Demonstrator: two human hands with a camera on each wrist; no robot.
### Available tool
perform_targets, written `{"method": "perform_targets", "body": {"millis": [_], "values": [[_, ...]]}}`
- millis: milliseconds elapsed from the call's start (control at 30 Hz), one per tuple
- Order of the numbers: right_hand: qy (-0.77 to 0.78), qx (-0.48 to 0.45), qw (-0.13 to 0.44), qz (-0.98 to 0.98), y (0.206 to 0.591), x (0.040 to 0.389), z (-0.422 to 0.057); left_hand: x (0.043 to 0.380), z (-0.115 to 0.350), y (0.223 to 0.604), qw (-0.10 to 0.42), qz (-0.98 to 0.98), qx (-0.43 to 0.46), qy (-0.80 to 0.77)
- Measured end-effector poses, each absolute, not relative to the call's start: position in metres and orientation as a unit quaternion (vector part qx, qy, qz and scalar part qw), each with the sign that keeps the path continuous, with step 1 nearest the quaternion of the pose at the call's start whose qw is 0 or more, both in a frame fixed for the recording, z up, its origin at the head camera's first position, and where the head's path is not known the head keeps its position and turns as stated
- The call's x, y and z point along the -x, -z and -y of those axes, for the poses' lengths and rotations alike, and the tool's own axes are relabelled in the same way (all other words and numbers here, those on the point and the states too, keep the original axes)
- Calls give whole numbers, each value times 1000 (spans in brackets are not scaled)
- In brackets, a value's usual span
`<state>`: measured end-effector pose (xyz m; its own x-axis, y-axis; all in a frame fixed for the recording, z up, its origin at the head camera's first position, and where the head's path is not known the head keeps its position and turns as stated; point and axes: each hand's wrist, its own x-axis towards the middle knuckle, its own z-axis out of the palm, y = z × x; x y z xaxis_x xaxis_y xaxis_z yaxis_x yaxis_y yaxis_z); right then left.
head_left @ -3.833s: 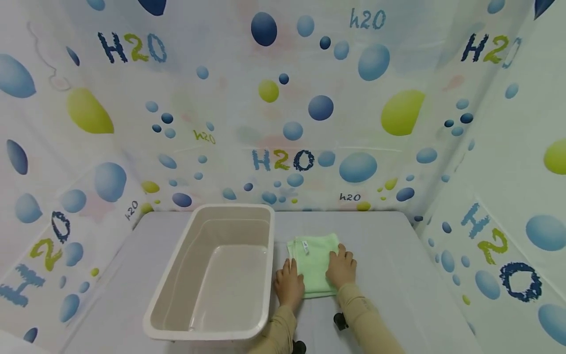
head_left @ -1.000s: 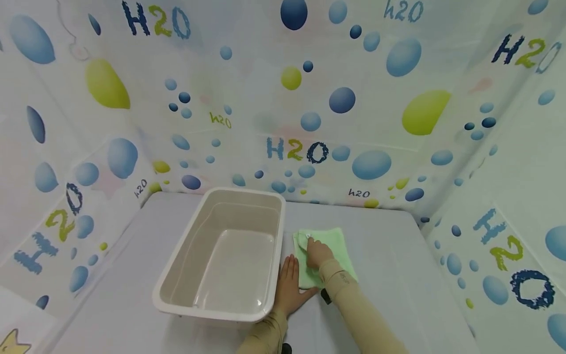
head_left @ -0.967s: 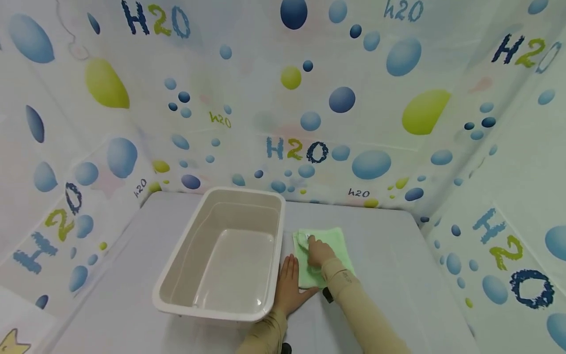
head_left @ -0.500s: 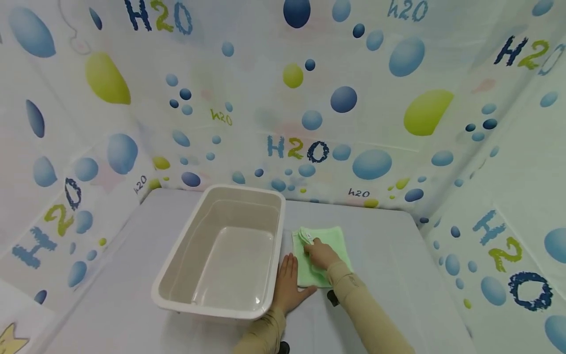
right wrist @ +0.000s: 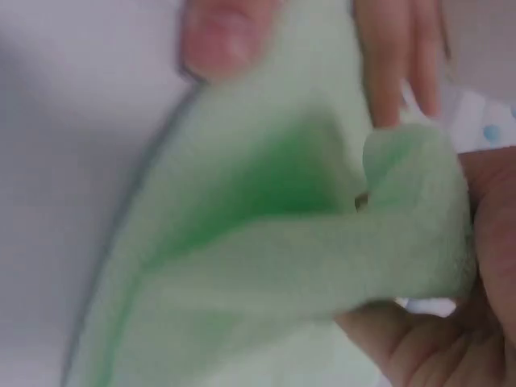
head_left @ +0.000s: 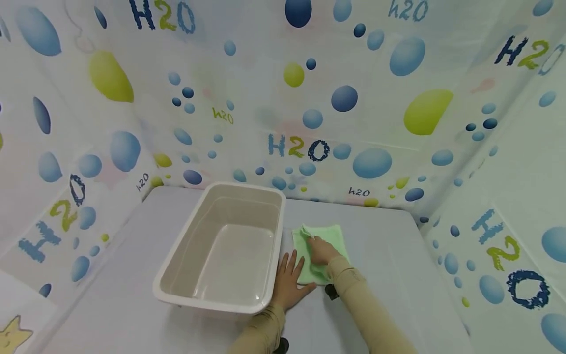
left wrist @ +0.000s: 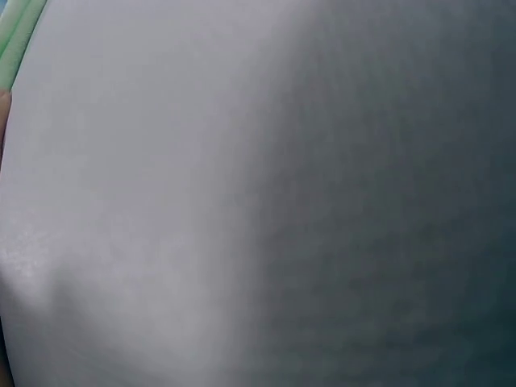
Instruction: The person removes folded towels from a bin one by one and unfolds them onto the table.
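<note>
A light green cloth lies folded on the table to the right of a beige basin. My right hand grips a bunched fold near its far left part. In the right wrist view the cloth is gathered up between the right hand's fingers and thumb. My left hand rests palm down with spread fingers at the cloth's left near corner, the thumb along its near edge. Only a strip of cloth and a sliver of skin show in the left wrist view.
The deep beige plastic basin stands close to the left hand and forearm. A white-covered table lies beneath. Patterned curtains enclose the back and both sides.
The right hand has left the cloth's right edge and taken hold of a fold farther left, now bunched up. The left hand has slid nearer the front, and its fingers have spread.
</note>
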<state>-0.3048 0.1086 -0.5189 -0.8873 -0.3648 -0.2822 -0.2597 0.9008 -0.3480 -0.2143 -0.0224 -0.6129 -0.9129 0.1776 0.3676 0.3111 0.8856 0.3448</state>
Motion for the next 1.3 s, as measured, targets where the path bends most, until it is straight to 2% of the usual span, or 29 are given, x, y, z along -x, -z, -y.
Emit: {"method": "perform_targets", "body": {"millis": [133, 267, 500, 767, 1000, 1167, 1300], "values": [[239, 156, 208, -936, 519, 313, -141, 206, 20, 622, 144, 965, 116, 184], [269, 147, 212, -928, 523, 312, -174, 196, 20, 627, 150, 963, 110, 195], [245, 112, 193, -943, 525, 319, -223, 203, 20, 628, 188, 956, 117, 195], [200, 58, 197, -958, 527, 321, -266, 211, 21, 618, 155, 961, 109, 203], [169, 24, 172, -970, 535, 312, -294, 210, 19, 612, 183, 955, 120, 197], [173, 2, 163, -971, 539, 308, -305, 210, 18, 611, 180, 957, 119, 195], [127, -19, 96, -987, 545, 304, -298, 211, 19, 610, 172, 957, 117, 200]]}}
